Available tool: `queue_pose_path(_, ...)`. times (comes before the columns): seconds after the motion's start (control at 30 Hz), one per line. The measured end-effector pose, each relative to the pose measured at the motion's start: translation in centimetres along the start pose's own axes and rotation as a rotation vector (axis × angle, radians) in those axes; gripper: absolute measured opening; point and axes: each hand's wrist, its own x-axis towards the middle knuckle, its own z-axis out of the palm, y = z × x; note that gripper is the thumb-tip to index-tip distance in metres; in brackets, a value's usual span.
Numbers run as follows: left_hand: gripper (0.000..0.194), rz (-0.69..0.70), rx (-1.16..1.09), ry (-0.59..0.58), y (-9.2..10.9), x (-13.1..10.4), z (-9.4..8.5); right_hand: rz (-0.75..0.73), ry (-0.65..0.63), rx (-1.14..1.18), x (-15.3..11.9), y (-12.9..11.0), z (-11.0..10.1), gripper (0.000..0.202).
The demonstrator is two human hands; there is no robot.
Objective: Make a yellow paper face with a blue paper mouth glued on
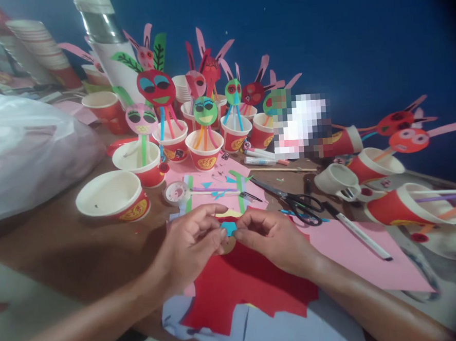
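Note:
A small piece of blue paper (pixel 229 228) is pinched between my two hands in the middle of the view. My left hand (pixel 195 234) grips its left side with thumb and fingertips. On the other side, the thumb and fingers of my right hand (pixel 273 240) close on its right edge. Beneath both hands lies a sheet of red paper (pixel 257 276) with cut, uneven edges. A yellowish round piece (pixel 228 245) shows just under the blue paper, partly hidden by my fingers.
Black-handled scissors (pixel 297 202), a white marker (pixel 359 232) and pink paper (pixel 387 253) lie to the right. A tape roll (pixel 176 193) sits left of centre. Red paper cups (pixel 206 156) with colourful paper faces line the back. A plastic bag (pixel 30 157) and paper bowl (pixel 109 198) stand left.

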Motion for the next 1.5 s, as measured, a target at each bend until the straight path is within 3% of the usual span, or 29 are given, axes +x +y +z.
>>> queue_pose_path(0.3, 0.027, -0.001, -0.006, -0.004, -0.4, -0.3, -0.6, 0.004, -0.077, -0.05, -0.2, -0.1, 0.0, 0.019)
queue_pose_path(0.4, 0.028, -0.065, -0.058, 0.023, -0.1, -0.1, -0.7, -0.231, 0.058, -0.236, -0.1, 0.3, -0.3, 0.007)
queue_pose_path(0.5, 0.029, -0.127, -0.13, 0.038, 0.0, 0.2, -0.9, -0.622, 0.149, -0.518, 0.1, 0.9, -0.6, 0.023)
queue_pose_path(0.57, 0.029, -0.143, -0.159, 0.031, -0.1, 0.4, -1.0, -0.785, 0.135, -0.674, 0.2, 1.2, -0.6, 0.027)
queue_pose_path(0.73, 0.028, -0.157, -0.154, 0.018, -0.2, 0.5, -0.8, -0.841, 0.161, -0.84, 0.1, 1.5, -0.4, 0.017)
queue_pose_path(0.83, 0.025, -0.103, -0.135, 0.042, -0.3, 0.2, -0.7, -0.757, 0.146, -0.691, 0.0, 1.1, -0.3, 0.017)
queue_pose_path(1.0, 0.025, 0.035, 0.027, 0.092, -0.7, -0.4, -0.5, -0.265, 0.076, -0.436, 0.0, 0.3, -0.1, 0.012)
queue_pose_path(1.07, 0.026, 0.066, 0.076, 0.087, -1.0, -0.6, -0.3, -0.139, 0.026, -0.386, 0.1, 0.1, 0.1, 0.015)
queue_pose_path(1.27, 0.026, 0.17, 0.346, 0.106, -1.3, -1.3, -0.8, -0.039, -0.041, -0.364, 0.2, 0.0, 0.4, 0.018)
queue_pose_path(1.37, 0.016, 0.388, 0.635, 0.201, -1.3, -2.2, -1.8, -0.011, -0.115, -0.445, 0.2, 0.0, 0.2, 0.019)
queue_pose_path(1.5, 0.022, 0.658, 0.729, 0.133, -2.2, -3.8, -2.4, 0.021, -0.158, -0.578, 0.2, -0.1, 0.3, 0.019)
